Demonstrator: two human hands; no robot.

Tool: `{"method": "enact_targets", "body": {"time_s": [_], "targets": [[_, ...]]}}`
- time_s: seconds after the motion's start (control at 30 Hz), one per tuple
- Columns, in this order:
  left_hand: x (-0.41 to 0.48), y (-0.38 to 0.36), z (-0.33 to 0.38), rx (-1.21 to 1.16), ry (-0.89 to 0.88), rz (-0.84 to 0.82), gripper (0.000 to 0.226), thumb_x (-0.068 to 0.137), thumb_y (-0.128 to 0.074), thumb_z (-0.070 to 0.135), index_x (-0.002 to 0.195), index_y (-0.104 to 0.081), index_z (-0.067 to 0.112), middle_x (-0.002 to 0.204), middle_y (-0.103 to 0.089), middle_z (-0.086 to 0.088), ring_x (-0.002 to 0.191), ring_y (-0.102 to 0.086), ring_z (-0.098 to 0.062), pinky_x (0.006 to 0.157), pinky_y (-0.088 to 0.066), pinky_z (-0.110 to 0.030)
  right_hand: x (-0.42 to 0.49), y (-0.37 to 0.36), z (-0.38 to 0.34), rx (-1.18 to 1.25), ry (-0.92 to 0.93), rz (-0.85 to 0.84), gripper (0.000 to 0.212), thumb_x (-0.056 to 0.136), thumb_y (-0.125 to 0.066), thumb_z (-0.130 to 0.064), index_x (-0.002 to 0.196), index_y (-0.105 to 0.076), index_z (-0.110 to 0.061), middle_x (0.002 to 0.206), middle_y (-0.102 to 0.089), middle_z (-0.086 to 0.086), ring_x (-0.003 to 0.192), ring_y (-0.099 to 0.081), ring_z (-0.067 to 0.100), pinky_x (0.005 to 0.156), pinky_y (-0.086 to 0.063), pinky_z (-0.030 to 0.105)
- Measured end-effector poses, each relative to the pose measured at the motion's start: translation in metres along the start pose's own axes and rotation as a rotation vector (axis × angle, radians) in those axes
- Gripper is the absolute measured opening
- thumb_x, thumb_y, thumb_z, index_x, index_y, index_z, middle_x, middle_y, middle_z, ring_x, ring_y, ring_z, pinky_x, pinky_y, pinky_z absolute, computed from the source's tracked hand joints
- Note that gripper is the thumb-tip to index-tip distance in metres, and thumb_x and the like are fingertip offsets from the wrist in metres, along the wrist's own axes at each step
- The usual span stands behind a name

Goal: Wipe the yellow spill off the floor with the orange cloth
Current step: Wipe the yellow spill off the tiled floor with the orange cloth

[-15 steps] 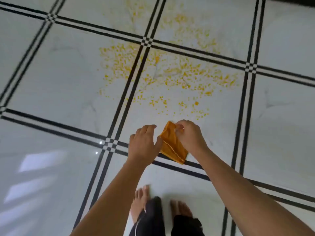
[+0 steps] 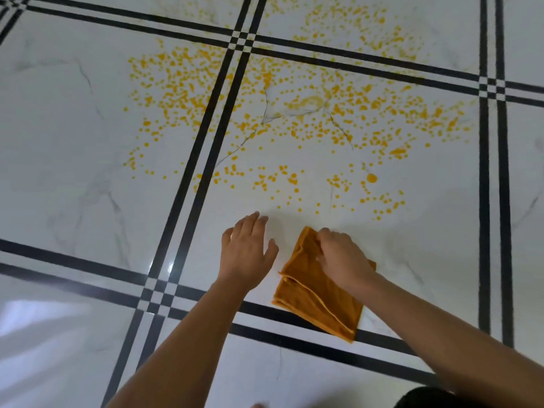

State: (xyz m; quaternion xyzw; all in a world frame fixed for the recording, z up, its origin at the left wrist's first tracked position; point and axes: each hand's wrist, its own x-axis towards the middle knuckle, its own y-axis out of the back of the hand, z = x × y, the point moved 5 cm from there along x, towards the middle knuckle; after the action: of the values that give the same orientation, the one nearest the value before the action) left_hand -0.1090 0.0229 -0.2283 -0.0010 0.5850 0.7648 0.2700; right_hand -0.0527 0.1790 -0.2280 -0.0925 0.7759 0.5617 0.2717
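Cloth: now laid folded on floor, right hand gripping; left hand released, spread; spill untouched.

Perhaps dark clothing, bottom edge.

Both my forearms reach forward and down. My left hand is spread, palm down, fingers apart, gripping nothing. My right hand is curled, knuckles up, fingers pinched on the orange cloth, pressing it down.
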Motion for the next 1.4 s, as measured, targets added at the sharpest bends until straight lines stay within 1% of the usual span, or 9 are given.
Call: {"method": "enact_targets", "body": {"time_s": [0.23,0.47,0.6,0.7,0.87,1.03,1.2,1.33,1.4], "targets": [[0.008,-0.006,-0.009,-0.059,0.102,0.027,0.051,0.095,-0.039,0.038,0.140,-0.034,0.016,0.148,-0.033,-0.003,0.136,-0.030,-0.019,0.109,-0.023,-0.039,0.024,0.004,0.010,0.243,-0.088,-0.002,0.013,0.086,-0.056,-0.011,0.094,-0.064,-0.005,0.093,-0.065,0.011,0.087,-0.061,0.026,0.070,-0.044,0.028],[0.019,-0.002,-0.022,-0.092,0.177,0.118,0.051,0.094,-0.041,0.036,0.139,-0.035,0.014,0.148,-0.033,-0.006,0.136,-0.029,-0.021,0.108,-0.023,-0.042,0.050,0.039,0.015,0.443,-0.091,0.383,0.010,0.085,-0.058,-0.012,0.092,-0.060,-0.004,0.088,-0.061,0.013,0.086,-0.058,0.029,0.068,-0.038,0.027],[0.019,-0.004,-0.022,-0.081,0.171,0.141,0.056,0.094,-0.033,0.040,0.143,-0.028,0.014,0.152,-0.026,-0.005,0.140,-0.021,-0.021,0.112,-0.017,-0.042,0.023,0.009,0.005,0.111,0.063,0.512,0.046,0.088,-0.051,-0.035,0.124,-0.052,-0.006,0.117,-0.056,0.023,0.110,-0.051,0.041,0.089,-0.044,0.042],[0.015,-0.010,-0.030,-0.048,0.178,0.137,0.066,0.089,-0.020,0.045,0.148,-0.016,0.016,0.157,-0.012,-0.003,0.144,-0.004,-0.018,0.115,-0.005,-0.039,0.013,-0.034,0.000,-0.070,0.165,0.321,0.063,0.088,-0.031,-0.060,0.145,-0.026,-0.033,0.152,-0.024,0.017,0.140,-0.021,0.037,0.110,-0.016,0.053],[0.018,-0.023,-0.051,0.018,0.220,0.154,0.072,0.086,-0.003,0.052,0.149,0.000,0.017,0.158,0.002,0.000,0.143,0.009,-0.013,0.112,0.008,-0.034,0.059,-0.025,0.007,-0.230,0.297,0.361,0.063,0.083,-0.028,-0.070,0.141,-0.025,-0.047,0.156,-0.018,0.008,0.142,-0.019,0.033,0.107,-0.018,0.059],[0.037,-0.019,-0.066,0.001,0.263,0.210,0.073,0.086,-0.002,0.053,0.149,-0.001,0.015,0.158,0.000,-0.001,0.144,0.007,-0.015,0.113,0.006,-0.035,0.110,0.013,-0.006,-0.119,0.072,0.483,0.058,0.087,-0.030,-0.061,0.141,-0.031,-0.040,0.154,-0.026,-0.001,0.141,-0.020,0.036,0.105,-0.018,0.063],[0.033,-0.009,-0.102,-0.021,0.427,0.314,0.074,0.087,-0.006,0.053,0.149,-0.006,0.012,0.158,-0.004,-0.005,0.145,0.002,-0.019,0.114,0.002,-0.040,0.078,-0.017,-0.013,-0.320,0.531,0.419,0.052,0.089,-0.028,-0.059,0.138,-0.035,-0.044,0.152,-0.029,-0.006,0.140,-0.022,0.034,0.105,-0.019,0.062],[0.028,-0.012,-0.118,0.024,0.467,0.313,0.074,0.088,-0.007,0.053,0.149,-0.006,0.011,0.157,-0.008,-0.006,0.145,-0.001,-0.020,0.114,-0.004,-0.043,0.137,0.021,-0.027,-0.133,0.107,0.515,0.053,0.089,-0.028,-0.058,0.138,-0.037,-0.040,0.152,-0.029,-0.004,0.142,-0.018,0.035,0.105,-0.014,0.064],[0.028,-0.013,-0.119,0.036,0.464,0.320,0.072,0.089,-0.009,0.051,0.149,-0.008,0.011,0.157,-0.009,-0.006,0.145,-0.002,-0.019,0.114,-0.004,-0.042,0.132,0.012,-0.050,-0.090,0.114,0.525,0.053,0.089,-0.030,-0.056,0.139,-0.037,-0.038,0.152,-0.030,-0.002,0.141,-0.019,0.037,0.105,-0.013,0.066]]}}
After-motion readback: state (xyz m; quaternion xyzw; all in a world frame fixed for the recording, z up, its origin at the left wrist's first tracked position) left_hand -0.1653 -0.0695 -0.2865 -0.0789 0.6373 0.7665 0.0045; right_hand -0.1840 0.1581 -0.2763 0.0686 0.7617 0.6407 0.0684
